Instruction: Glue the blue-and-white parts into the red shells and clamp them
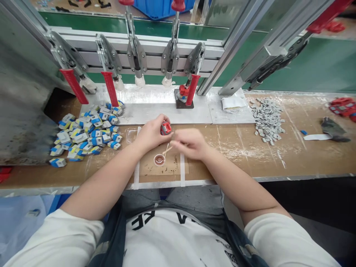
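My left hand (153,132) is closed around a small red and grey toy-car-like part (166,128), its red hollow side facing up. Close beside it, my right hand (189,142) is blurred by motion, its fingers curled together; whatever they pinch is too small and smeared to name. Just below both hands, a small round cup (159,160) of brownish liquid stands on a taped-down sheet (174,168). Thin pale sticks (167,150) lean at the cup's rim, reaching up close to my right fingertips.
Grey, blue and yellow blocks (89,129) are heaped at left, small grey pieces (267,120) at right. Toggle clamps with red handles (110,89) line the back; one presses a red part (183,92) on a dark block. A folded white cloth (233,102) and a knife (318,137) lie rightward.
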`<action>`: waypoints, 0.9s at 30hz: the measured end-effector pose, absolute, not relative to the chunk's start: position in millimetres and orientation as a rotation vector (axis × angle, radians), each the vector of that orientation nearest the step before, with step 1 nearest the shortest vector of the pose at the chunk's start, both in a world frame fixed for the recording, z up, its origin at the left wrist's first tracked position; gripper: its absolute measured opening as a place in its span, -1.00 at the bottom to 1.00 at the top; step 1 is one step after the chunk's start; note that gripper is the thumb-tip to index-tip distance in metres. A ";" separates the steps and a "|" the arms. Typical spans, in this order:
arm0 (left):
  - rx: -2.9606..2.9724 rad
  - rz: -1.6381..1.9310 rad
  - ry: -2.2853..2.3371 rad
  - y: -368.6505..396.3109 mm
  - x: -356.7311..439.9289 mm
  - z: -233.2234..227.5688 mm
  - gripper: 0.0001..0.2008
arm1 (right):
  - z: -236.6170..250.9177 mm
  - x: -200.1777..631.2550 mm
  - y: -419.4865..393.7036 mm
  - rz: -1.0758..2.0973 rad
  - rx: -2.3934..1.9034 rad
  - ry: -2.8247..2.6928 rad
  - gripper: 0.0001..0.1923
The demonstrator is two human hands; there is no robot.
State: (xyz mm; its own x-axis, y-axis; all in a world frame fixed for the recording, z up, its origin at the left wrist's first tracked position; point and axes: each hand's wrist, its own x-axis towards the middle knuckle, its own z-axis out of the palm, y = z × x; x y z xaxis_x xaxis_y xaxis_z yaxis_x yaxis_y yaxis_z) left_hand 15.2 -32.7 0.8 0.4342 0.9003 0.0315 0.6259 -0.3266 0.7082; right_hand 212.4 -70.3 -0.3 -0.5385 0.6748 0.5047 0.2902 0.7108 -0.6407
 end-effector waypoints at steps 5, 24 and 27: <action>1.986 0.678 1.366 -29.7 11.3 -0.1 -0.61 | -0.7 199.2 -76.4 0.490 -0.639 -2.687 -0.47; 1.925 0.553 1.566 -22.5 17.2 17.1 -0.56 | -35.6 482.7 -140.6 -0.136 -2.311 -1.238 -0.62; 1.904 0.450 1.683 -21.2 19.6 18.5 -0.47 | -51.2 493.7 -140.2 -0.102 -2.267 -1.232 -0.68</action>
